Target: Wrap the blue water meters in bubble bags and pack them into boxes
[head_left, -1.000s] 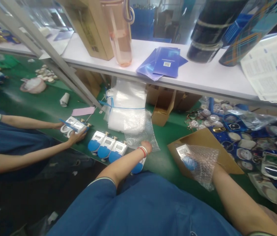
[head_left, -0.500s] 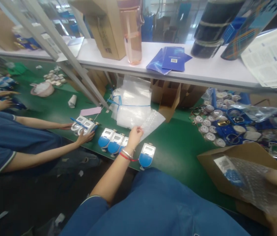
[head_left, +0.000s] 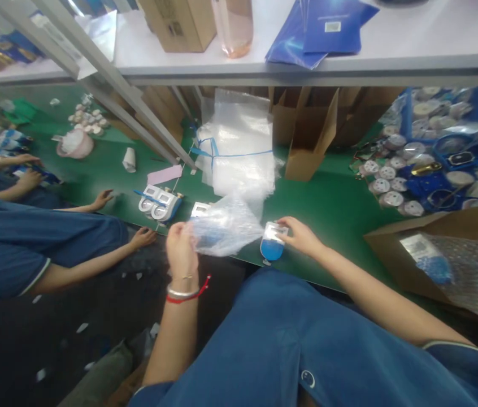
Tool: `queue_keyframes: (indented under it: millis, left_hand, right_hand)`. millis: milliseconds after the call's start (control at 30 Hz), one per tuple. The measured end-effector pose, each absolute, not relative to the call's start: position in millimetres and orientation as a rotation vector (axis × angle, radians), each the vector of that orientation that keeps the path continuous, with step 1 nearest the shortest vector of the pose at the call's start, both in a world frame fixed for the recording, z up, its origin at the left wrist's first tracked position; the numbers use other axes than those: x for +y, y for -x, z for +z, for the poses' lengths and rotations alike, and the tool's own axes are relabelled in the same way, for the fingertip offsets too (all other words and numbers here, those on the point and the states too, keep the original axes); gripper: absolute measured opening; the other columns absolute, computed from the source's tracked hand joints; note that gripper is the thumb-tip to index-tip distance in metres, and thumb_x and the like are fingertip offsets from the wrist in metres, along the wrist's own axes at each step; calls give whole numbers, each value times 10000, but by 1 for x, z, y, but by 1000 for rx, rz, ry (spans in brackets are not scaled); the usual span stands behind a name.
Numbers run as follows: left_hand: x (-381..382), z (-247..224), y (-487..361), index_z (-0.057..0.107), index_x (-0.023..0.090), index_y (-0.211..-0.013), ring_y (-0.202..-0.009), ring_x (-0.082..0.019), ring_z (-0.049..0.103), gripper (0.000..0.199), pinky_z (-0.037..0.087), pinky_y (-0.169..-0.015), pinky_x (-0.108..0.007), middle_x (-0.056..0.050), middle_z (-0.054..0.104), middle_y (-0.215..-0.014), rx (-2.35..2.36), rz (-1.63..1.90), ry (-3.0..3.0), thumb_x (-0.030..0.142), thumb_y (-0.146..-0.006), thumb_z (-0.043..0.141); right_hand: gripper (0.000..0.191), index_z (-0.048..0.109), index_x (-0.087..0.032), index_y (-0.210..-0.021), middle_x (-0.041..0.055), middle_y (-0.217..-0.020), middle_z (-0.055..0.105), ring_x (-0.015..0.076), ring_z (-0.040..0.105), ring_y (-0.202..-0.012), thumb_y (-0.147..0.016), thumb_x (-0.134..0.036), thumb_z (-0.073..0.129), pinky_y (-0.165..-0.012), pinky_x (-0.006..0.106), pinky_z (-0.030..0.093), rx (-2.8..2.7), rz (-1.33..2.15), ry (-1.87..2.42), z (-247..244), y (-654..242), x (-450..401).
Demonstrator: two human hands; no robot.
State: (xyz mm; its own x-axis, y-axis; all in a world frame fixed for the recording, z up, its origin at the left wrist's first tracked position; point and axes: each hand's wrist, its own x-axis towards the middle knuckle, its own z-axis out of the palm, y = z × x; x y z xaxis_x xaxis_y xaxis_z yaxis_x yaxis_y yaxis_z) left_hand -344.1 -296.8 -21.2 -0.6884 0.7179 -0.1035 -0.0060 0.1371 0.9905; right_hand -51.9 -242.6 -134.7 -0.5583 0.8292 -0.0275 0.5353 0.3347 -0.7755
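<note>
Green worktop (head_left: pixel 332 212) under a white shelf (head_left: pixel 434 39).
Left hand (head_left: pixel 182 251): grip closed on a clear plastic bag (head_left: pixel 233 223). Right hand (head_left: pixel 302 236): grip on the upper end of a blue-and-white device (head_left: pixel 272 250), beside the bag, near the worktop's edge.

Blue leaflets (head_left: pixel 333 40), pink bottle (head_left: pixel 234 28) — both shelved

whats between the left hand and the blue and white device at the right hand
In the head view, a clear plastic bag, held in the left hand, stretches across toward the device, which the right hand touches.
</note>
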Motion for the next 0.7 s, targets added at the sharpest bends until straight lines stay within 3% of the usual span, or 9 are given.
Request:
queue_keyframes:
  millis: [100,167,300,467,533,633,700]
  left_hand:
    - [-331,-3,389,450,178,-758,-441,-39,324,232,251,-439,-159,101,372,-544,1923,1771,-616,269,-676,648]
    - [-351,3,396,443,181,-761,-449,-41,330,255,254,-435,-161,101,368,-550,1932,1790,-590,264,-667,665]
    - [-376,-2,383,433,181,-746,-460,-38,354,296,267,-434,-162,94,373,-568,1933,1755,-533,289,-671,698]
    - [-394,-21,366,447,172,-733,-445,-29,342,302,262,-434,-157,101,363,-543,1846,1679,-467,296,-663,714]
    - [-398,-27,362,462,168,-735,-450,-30,358,304,270,-439,-157,99,376,-543,1826,1670,-463,298,-655,724]
    - [-404,-32,356,489,162,-748,-464,-39,393,307,295,-447,-163,89,419,-556,1827,1660,-459,311,-649,738]
    - [-407,-32,350,492,161,-747,-466,-42,400,317,301,-448,-164,86,432,-557,1825,1651,-446,320,-645,747]
  right_hand:
    - [810,354,-85,-1413,191,-1472,324,322,276,-1374,-749,-433,661,-1140,492,220,-2529,887,1120,-187,66,-288]
    - [772,311,-65,-1437,194,-1510,238,322,185,-1408,-791,-347,625,-1163,508,137,-2602,782,1129,-211,80,-312]
    - [537,457,-88,-1365,172,-1457,347,276,276,-1368,-885,-323,506,-1150,424,225,-2499,795,1187,-225,80,-310]
    - [419,669,-157,-1127,95,-1158,613,205,526,-1118,-934,-416,403,-1044,348,366,-2270,1190,1205,-218,49,-253]
    - [402,700,-190,-1058,66,-1217,595,207,503,-1158,-924,-435,410,-1068,364,332,-2230,1311,1243,-218,43,-250]
    - [358,714,-199,-966,38,-1420,428,230,334,-1328,-890,-435,456,-1135,385,211,-2006,1191,1531,-222,44,-272]
    - [382,662,-157,-1068,69,-1504,286,240,227,-1389,-823,-430,555,-1154,371,169,-1693,1086,1761,-223,49,-292]
